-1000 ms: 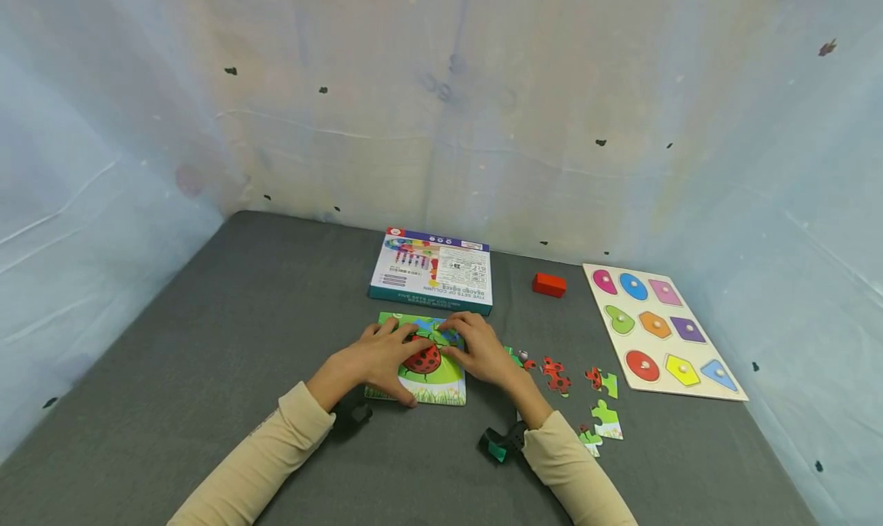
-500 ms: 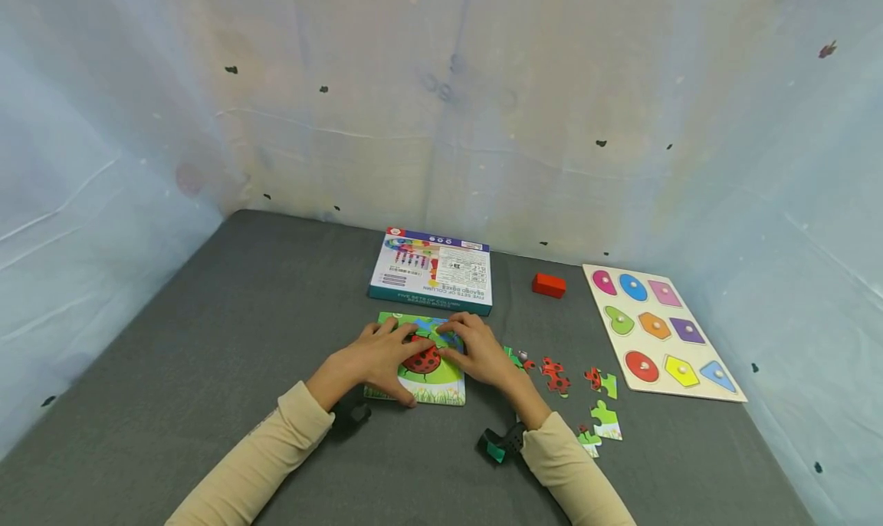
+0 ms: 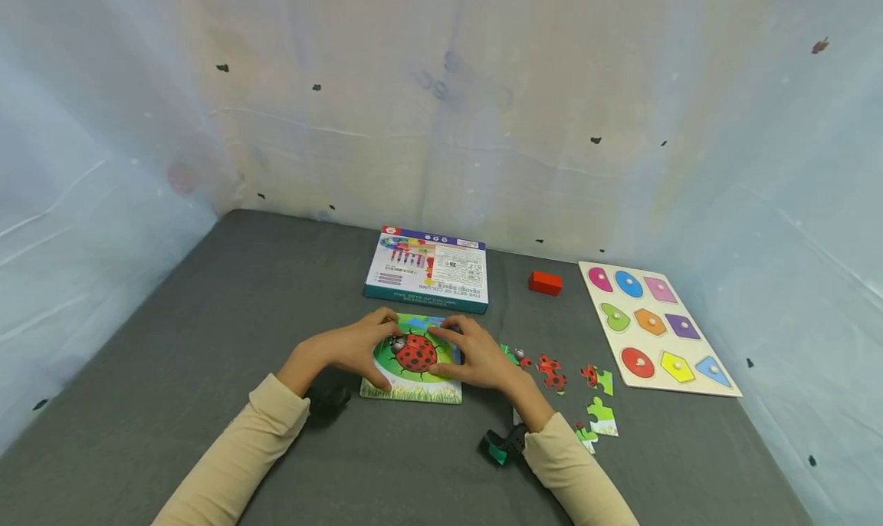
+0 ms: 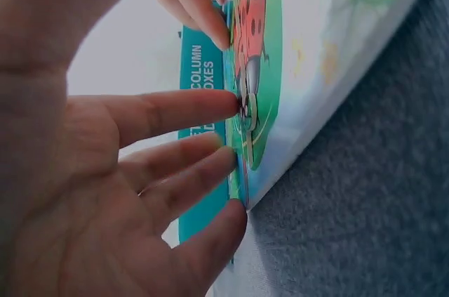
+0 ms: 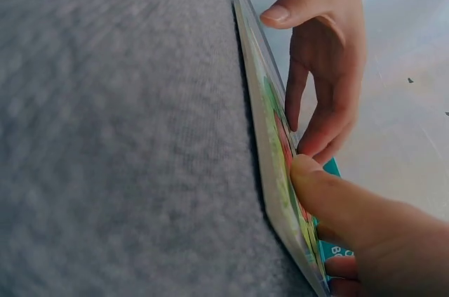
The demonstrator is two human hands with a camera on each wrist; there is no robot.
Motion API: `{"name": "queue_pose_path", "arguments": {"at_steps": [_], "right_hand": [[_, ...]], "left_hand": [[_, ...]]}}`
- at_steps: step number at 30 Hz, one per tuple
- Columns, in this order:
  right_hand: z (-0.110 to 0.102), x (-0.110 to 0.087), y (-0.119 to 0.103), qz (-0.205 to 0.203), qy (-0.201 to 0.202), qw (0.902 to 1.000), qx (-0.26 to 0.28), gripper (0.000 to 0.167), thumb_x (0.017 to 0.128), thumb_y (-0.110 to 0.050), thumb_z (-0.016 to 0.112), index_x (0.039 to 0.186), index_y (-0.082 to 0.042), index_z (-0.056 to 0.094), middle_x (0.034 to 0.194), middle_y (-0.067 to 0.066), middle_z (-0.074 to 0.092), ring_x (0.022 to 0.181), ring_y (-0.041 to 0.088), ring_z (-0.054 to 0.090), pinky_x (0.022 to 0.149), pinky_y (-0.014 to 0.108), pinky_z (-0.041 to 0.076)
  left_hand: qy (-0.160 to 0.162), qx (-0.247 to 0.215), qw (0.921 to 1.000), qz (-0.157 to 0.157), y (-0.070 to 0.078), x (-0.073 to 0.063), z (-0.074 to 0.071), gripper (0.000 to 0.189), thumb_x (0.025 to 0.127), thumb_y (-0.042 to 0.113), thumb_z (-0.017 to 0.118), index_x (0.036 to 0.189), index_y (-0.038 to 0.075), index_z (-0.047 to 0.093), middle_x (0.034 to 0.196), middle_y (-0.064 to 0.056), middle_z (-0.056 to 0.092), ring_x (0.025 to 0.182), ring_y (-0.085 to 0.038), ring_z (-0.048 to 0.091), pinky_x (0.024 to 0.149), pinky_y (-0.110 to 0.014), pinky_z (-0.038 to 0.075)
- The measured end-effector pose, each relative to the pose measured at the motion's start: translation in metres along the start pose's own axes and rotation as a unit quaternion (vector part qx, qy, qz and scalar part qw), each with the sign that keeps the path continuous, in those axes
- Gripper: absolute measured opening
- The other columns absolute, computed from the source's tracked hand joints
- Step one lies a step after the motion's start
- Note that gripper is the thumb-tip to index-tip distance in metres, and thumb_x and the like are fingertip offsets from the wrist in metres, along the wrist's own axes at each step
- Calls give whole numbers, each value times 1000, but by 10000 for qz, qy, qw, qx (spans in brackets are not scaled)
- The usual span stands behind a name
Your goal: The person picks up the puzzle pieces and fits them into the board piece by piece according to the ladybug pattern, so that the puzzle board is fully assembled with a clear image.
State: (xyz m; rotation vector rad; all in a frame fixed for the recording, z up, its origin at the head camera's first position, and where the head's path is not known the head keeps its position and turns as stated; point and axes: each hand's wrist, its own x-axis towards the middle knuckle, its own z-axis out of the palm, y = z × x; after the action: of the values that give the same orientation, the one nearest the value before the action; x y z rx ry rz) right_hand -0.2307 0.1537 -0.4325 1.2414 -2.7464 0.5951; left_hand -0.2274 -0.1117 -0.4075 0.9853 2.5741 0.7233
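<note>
A ladybug jigsaw board [image 3: 414,392] lies flat on the grey cloth in the middle, its picture showing between the two hands. My left hand [image 3: 345,348] is at the board's left side with fingers spread; in the left wrist view its fingertips are right at the picture, the index finger at a slightly raised puzzle piece [image 4: 250,111] by the ladybug's head. From the right, my right hand [image 3: 483,357] reaches over the board. Its thumb [image 5: 319,181] rests on the picture in the right wrist view, while its fingers arch over the upper right part, covering that corner.
Behind the board lies a flat beaded-boxes carton [image 3: 428,269]. Loose puzzle pieces, among them a red spotted piece [image 3: 552,374] and a green piece [image 3: 603,417], are scattered right of my right hand. A red block [image 3: 546,283] and a shape-peg board [image 3: 658,376] lie farther right.
My left hand has drawn back leftward off the picture, uncovering the ladybug's head and body. The right hand stays at the board's right side with little movement.
</note>
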Motion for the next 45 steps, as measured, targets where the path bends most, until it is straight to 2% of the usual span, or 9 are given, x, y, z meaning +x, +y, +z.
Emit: {"name": "queue_pose_path", "arguments": {"at_steps": [6,9,14,20,24,29,32,39,45], "right_hand": [[-2,2,-4,137,-200,9997,-33,64,85,-45,65,138,-13,48,130,12,45,110,23,47,83,40,43],[-3,2,-5,147,-252,9995,-103,65,85,-45,64,139,-13,47,130,12,45,111,23,47,84,41,43],[-4,-1,-6,197,-301,9992,-156,64,86,-45,63,140,-14,45,133,12,45,116,25,47,88,44,42],[-8,-9,-4,109,-438,9988,184,58,92,-35,59,141,-9,42,141,17,39,128,31,40,98,50,36],[-15,-23,2,127,-190,9984,510,57,92,-28,60,140,-5,41,143,16,38,131,30,36,101,50,34],[-31,-47,13,175,411,9985,303,55,87,-22,68,135,-5,48,135,12,45,124,26,42,97,47,38],[-43,-64,21,238,611,9977,167,55,82,-16,72,131,-3,51,129,12,47,118,26,45,93,47,40],[-51,-97,40,593,539,9967,161,55,80,-16,74,129,-2,54,123,13,50,113,29,45,90,50,39],[-41,-104,52,561,563,9968,-72,53,81,-20,73,128,-5,55,120,11,52,108,26,44,87,48,36]], "left_hand": [[-81,107,9999,-106,-3,-6,-6,84,65,42,84,134,8,50,134,-15,33,122,-33,33,93,-51,38],[-239,221,9994,-73,-8,-10,-11,92,64,42,84,138,6,44,139,-17,35,129,-35,33,99,-51,34],[-395,174,9991,47,-15,-16,-12,102,64,42,84,142,-1,34,148,-19,29,137,-37,22,106,-53,24],[-351,-19,9994,32,-15,-19,-8,100,66,37,84,143,-1,32,150,-19,24,137,-38,21,106,-54,24],[-367,16,9993,105,-15,-18,-6,100,66,37,84,143,-1,33,150,-18,25,137,-37,21,106,-53,24],[-384,4,9992,69,-16,-18,-5,101,66,38,84,143,0,32,150,-18,24,138,-37,21,106,-53,24],[-390,-45,9992,36,-16,-19,-6,101,66,38,84,144,0,31,151,-18,23,138,-37,20,106,-54,24],[-379,-63,9992,102,-16,-22,-10,100,66,37,84,143,0,32,150,-18,24,138,-37,19,105,-54,25],[-392,-50,9992,92,-15,-22,-10,99,67,38,84,143,0,33,151,-18,24,138,-37,20,105,-54,25]]}}
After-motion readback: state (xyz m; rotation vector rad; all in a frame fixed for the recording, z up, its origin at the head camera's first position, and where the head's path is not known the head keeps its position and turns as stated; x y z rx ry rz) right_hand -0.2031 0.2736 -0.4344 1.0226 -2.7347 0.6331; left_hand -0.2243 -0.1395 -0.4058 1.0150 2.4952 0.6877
